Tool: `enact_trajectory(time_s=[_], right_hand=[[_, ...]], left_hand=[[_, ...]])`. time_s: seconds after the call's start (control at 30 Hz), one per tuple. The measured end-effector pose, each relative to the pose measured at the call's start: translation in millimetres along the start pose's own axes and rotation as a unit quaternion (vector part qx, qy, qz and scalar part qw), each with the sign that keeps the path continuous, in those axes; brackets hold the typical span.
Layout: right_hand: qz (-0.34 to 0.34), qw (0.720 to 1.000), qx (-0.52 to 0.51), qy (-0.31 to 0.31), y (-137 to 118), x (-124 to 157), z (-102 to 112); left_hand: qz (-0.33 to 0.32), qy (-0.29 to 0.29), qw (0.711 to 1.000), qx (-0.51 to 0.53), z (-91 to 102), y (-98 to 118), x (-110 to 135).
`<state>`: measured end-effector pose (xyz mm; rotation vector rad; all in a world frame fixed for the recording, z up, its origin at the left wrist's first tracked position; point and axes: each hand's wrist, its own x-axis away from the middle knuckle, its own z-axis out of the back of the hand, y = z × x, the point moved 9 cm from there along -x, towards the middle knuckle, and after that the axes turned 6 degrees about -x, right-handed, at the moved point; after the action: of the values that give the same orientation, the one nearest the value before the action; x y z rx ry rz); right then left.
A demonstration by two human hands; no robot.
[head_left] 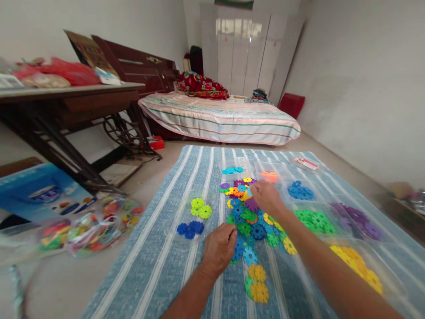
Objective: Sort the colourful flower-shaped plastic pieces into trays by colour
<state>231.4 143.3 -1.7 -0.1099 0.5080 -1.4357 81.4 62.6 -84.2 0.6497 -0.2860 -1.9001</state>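
Observation:
A heap of mixed plastic snowflake discs (247, 217) lies in the middle of a blue striped mat (166, 248). My left hand (219, 247) rests on the heap's near left edge with its fingers curled down onto blue discs. My right hand (267, 198) reaches over the heap's far side, fingers pinched among the discs; what they hold is hidden. Sorted groups lie around: green-yellow discs (200, 207), blue discs (190, 228), yellow discs (258, 283), cyan discs (232, 170).
Clear trays on the right hold orange (269, 176), blue (300, 192), green (315, 220), purple (358, 220) and yellow discs (360, 268). A bag of mixed pieces (89, 226) and a blue box (40, 192) lie on the floor at left. A dark table (66, 95) and a bed (219, 117) stand beyond.

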Motion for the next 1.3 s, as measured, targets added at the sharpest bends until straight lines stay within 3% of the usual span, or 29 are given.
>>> enact_trajectory(time_s=[0.13, 0.2, 0.27, 0.4, 0.6, 0.7, 0.77, 0.97, 1.13, 1.3], right_hand=[[-0.043, 0.999, 0.024, 0.011, -2.5, -81.3, 6.8], [-0.063, 0.997, 0.034, 0.015, -1.0, -100.2, 5.5], [-0.071, 0.997, 0.041, 0.014, 1.2, -101.6, 2.3], [-0.038, 0.999, 0.033, -0.015, 1.9, -62.6, -4.9], [0.057, 0.995, -0.026, -0.077, -3.0, 50.9, -14.5], [0.106, 0.992, -0.059, -0.046, -9.7, 103.8, -17.5], [0.094, 0.994, -0.043, -0.024, -11.8, 127.5, -22.0], [0.011, 0.999, -0.037, -0.030, -20.7, 148.2, -40.2], [-0.035, 0.989, -0.145, 0.018, -6.2, 146.3, -35.0], [-0.069, 0.961, -0.263, 0.054, 18.2, 148.4, -23.3]], left_hand=[[0.012, -0.003, 1.000, 0.001, -1.5, -1.8, 1.3], [0.014, -0.006, 1.000, 0.002, -1.6, -1.6, 1.6], [0.014, -0.009, 1.000, 0.005, -1.8, -0.9, 1.4], [0.007, -0.013, 1.000, 0.007, -4.1, -0.5, 0.5], [0.001, -0.012, 1.000, 0.008, -7.2, -0.6, 0.4], [-0.008, -0.010, 1.000, 0.002, -5.3, 2.1, -0.2], [-0.013, -0.012, 1.000, -0.001, -4.1, 3.8, -1.2], [-0.013, -0.007, 1.000, -0.001, -1.0, 1.8, -4.3], [-0.022, 0.001, 1.000, 0.004, -1.3, -0.5, -4.9], [-0.017, 0.004, 1.000, 0.008, 1.4, 1.0, -5.1]])
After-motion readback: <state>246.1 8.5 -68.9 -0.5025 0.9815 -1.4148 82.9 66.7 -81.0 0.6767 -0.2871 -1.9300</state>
